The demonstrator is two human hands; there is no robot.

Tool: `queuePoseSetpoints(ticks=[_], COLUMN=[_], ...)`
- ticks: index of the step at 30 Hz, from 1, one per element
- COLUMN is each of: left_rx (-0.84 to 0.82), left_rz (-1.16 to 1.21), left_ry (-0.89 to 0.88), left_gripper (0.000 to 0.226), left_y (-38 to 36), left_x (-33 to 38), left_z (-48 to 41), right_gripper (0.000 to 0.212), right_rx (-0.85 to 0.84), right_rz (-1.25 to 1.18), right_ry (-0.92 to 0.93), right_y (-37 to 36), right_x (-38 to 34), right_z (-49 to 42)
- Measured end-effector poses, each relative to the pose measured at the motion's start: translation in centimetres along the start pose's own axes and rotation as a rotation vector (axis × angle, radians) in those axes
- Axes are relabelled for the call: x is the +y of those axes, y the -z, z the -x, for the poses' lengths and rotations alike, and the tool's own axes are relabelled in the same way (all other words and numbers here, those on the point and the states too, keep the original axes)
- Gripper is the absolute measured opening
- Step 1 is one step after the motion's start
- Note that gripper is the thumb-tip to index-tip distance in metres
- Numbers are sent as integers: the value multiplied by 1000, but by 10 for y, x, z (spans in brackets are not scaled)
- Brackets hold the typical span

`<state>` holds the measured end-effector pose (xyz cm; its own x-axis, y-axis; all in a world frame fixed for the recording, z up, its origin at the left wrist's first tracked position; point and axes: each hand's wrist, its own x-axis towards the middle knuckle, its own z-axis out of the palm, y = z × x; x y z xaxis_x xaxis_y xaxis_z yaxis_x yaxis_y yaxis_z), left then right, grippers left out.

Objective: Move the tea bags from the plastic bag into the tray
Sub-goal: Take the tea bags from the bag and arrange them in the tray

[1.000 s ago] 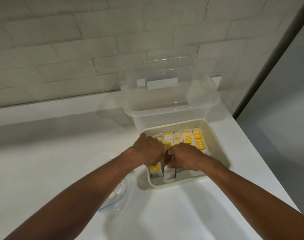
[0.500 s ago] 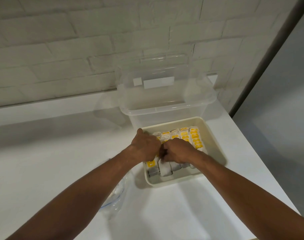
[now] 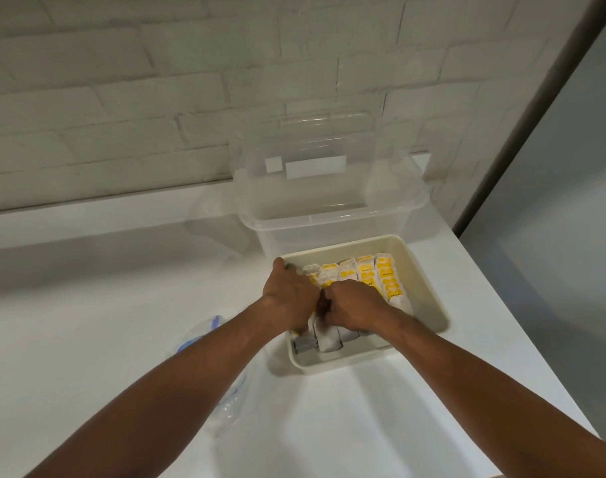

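A cream tray sits on the white counter, filled with rows of white-and-yellow tea bags. My left hand and my right hand are side by side inside the tray, fingers curled down onto the tea bags in the left rows; what the fingers pinch is hidden under the knuckles. The clear plastic bag with a blue zip strip lies on the counter to the left, partly under my left forearm.
A clear plastic storage box stands just behind the tray against the white brick wall. The counter's right edge runs diagonally close to the tray, with a grey floor beyond.
Both hands have shifted slightly farther back along the tea bag rows, staying pressed together in the tray. The tray and bag lie where they were.
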<state>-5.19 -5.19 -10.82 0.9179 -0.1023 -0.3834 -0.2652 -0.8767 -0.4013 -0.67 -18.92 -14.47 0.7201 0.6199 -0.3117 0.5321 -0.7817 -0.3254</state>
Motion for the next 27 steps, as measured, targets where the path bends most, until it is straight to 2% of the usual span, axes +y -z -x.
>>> queuePoseSetpoints(ticks=[6, 13, 19, 27], left_rx=[-11, -27, 17, 26], left_rz=[-42, -53, -41, 0], left_ry=[35, 63, 102, 81], left_gripper=[39, 38, 18, 27], left_y=[2, 5, 0, 1], left_x=[4, 7, 8, 4], left_z=[1, 5, 6, 8], right_gripper=[24, 22, 24, 18], right_rx=[63, 61, 6, 41], right_rz=[56, 70, 152, 203], right_ry=[9, -8, -6, -30], right_y=[1, 2, 5, -1], right_x=[-3, -5, -9, -12], right_z=[3, 7, 10, 10])
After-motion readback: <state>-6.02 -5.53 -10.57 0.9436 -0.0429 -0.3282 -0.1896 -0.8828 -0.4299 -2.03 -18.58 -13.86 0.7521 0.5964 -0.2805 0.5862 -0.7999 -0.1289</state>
